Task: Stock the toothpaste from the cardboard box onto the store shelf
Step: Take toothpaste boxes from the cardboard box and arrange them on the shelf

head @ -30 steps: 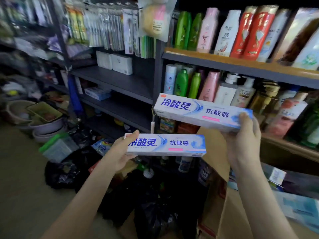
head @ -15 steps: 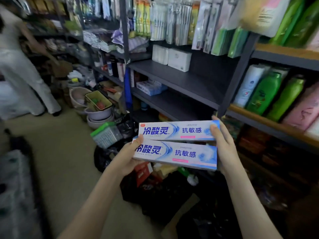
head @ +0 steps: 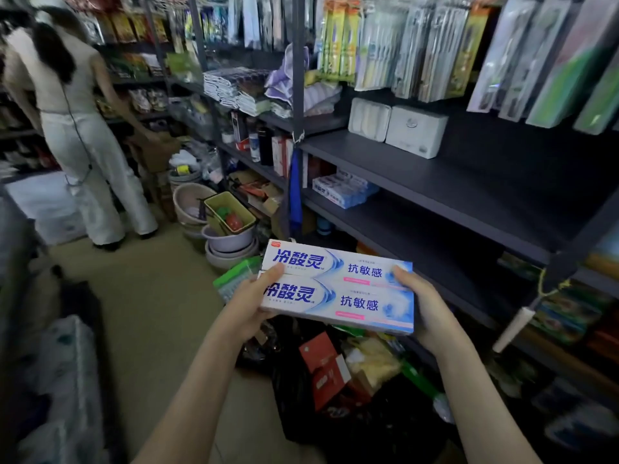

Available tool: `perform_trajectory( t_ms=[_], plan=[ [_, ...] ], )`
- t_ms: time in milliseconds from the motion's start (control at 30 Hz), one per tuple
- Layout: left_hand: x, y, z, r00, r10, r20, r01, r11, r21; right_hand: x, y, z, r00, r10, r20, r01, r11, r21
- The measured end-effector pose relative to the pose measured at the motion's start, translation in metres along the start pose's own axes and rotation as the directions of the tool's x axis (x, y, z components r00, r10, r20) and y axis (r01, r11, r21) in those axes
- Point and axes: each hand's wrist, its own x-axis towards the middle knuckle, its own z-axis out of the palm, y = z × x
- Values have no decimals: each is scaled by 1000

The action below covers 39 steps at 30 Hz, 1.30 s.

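Two white and blue toothpaste boxes (head: 338, 289) lie side by side, long edges touching, held level in front of me. My left hand (head: 248, 303) grips their left ends, thumb on top. My right hand (head: 422, 306) grips their right ends. A small stack of the same toothpaste boxes (head: 341, 189) sits at the left end of the dark lower shelf (head: 418, 229), farther from me than the held pair. The cardboard box is out of sight.
The dark shelf above (head: 452, 175) carries two white packs (head: 398, 128); toothbrush packs (head: 402, 45) hang over them. Black bags and cartons (head: 335, 370) crowd the floor under my hands. Stacked basins (head: 221, 229) stand by the shelf post. A person in white (head: 73, 128) stands up the aisle.
The two boxes, held apart a second ago, now sit together between both hands. My view has swung left from the shampoo shelves to the dark shelves.
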Motion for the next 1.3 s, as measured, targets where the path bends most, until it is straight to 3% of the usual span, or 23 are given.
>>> perform_trajectory(
  t_ms=[200,400,600,733,933,1100,1300],
  plan=[
    [100,28,-39,1000,-26,-13,26,999,20,112,12,20,996,89,20,-86,989,-123],
    [227,70,-87,997,-78,-16,79,994,71,246,15,50,998,59,25,-52,973,-224],
    [350,104,-129,997,-50,-54,57,991,124,357,7,75,988,-41,-150,1,967,-257],
    [435,118,-154,998,-48,-42,50,998,44,427,15,60,920,-151,-362,36,952,-305],
    [573,116,-167,1000,-30,-7,31,999,29,543,44,55,732,-309,-607,-7,888,-460],
    [654,84,-167,999,21,30,-21,1000,9,616,79,42,644,-365,-672,-175,785,-594],
    [703,51,-147,990,73,122,-76,997,21,656,106,27,591,-472,-654,-141,738,-660]
  ],
)
